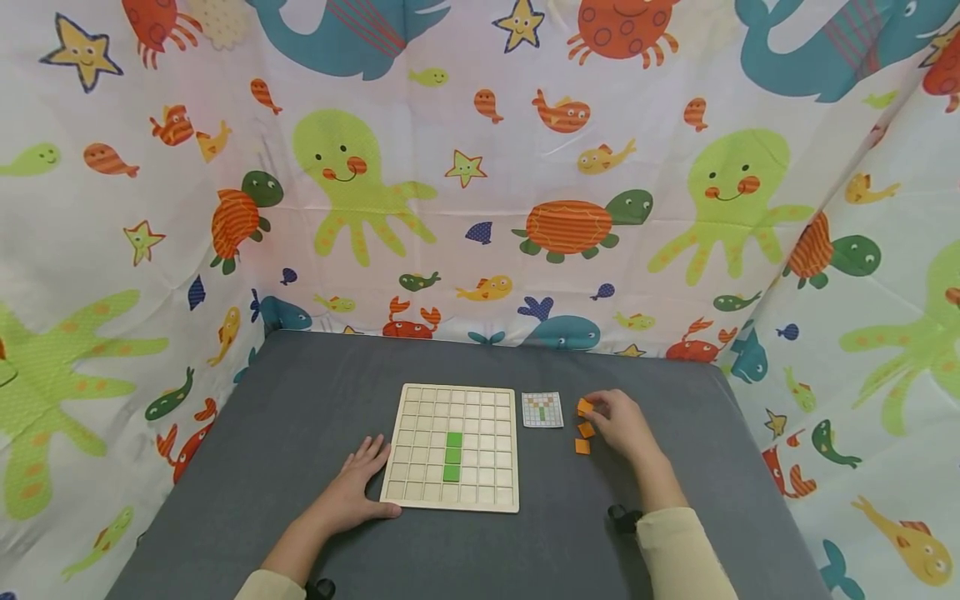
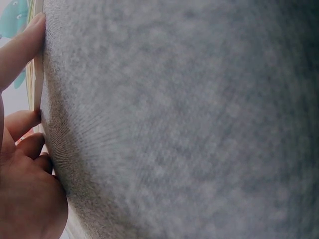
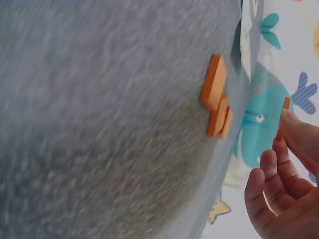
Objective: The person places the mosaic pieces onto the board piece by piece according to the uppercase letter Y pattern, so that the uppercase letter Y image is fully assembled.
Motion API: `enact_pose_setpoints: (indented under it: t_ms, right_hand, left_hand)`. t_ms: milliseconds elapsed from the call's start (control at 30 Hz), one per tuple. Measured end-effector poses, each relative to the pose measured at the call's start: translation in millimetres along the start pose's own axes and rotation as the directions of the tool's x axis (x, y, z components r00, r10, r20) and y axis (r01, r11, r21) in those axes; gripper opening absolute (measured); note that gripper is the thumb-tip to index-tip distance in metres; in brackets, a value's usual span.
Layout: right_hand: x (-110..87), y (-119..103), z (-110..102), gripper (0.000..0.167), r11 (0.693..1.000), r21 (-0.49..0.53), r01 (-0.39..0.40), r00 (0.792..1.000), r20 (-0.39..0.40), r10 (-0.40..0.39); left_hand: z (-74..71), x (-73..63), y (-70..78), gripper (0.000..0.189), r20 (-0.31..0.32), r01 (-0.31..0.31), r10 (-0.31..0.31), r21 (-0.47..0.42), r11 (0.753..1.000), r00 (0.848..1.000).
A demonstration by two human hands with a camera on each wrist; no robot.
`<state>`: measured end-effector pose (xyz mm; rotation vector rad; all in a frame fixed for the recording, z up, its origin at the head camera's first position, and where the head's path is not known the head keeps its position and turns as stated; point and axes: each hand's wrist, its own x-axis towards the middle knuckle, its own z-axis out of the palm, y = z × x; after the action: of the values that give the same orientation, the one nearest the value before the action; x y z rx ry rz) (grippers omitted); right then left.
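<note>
A pale wooden grid board (image 1: 487, 492) lies on the table, with several green square tiles (image 1: 452, 456) in a column inside its cells. My left hand (image 1: 352, 492) rests at the board's left edge, fingers spread and the thumb touching the near-left corner. In the right wrist view, my right hand (image 3: 289, 174) pinches a thin orange square tile (image 3: 286, 103) between thumb and fingertip, raised off the table. Close by, loose orange tiles (image 3: 214, 82) lie on the cloth. In the head view, those orange tiles (image 1: 582, 447) form a short row beside the right hand (image 1: 626, 425).
A small printed pattern card (image 1: 542, 410) lies between the board and the orange tiles. Dark grey cloth covers the table (image 1: 330, 375). A white curtain with sea animals (image 1: 465, 275) hangs behind and along both sides. Each wrist wears a black strap device (image 1: 624, 518).
</note>
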<state>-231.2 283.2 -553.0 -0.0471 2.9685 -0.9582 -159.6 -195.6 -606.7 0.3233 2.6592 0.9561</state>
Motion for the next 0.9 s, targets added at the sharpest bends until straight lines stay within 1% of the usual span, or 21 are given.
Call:
enact_pose_setpoints:
  t_ms: [267, 500, 633, 900]
  right_hand:
    - [0.9, -18, 7, 0.029, 1.000, 0.021, 0.016, 1.000, 0.003, -0.016]
    - [1.5, -34, 13, 0.028, 0.996, 0.025, 0.087, 0.996, -0.030, -0.087]
    - [3.6, -46, 18, 0.027, 0.995, 0.029, 0.097, 0.995, -0.031, -0.097]
    - [7.5, -66, 28, 0.028, 0.995, 0.044, 0.092, 0.996, -0.004, -0.092]
  left_hand:
    - [0.8, 1.6, -1.1, 0.118, 0.001, 0.007, -0.007, 0.005, 1.000, 1.000]
    - [1.1, 1.5, -1.7, 0.119, 0.002, 0.008, -0.008, 0.001, 1.000, 1.000]
    - [1.0, 1.1, -1.3, 0.119, -0.002, 0.009, -0.009, -0.001, 1.000, 1.000]
    - [1.2, 0.7, -0.5, 0.118, 0.002, 0.003, -0.003, -0.011, 1.000, 1.000]
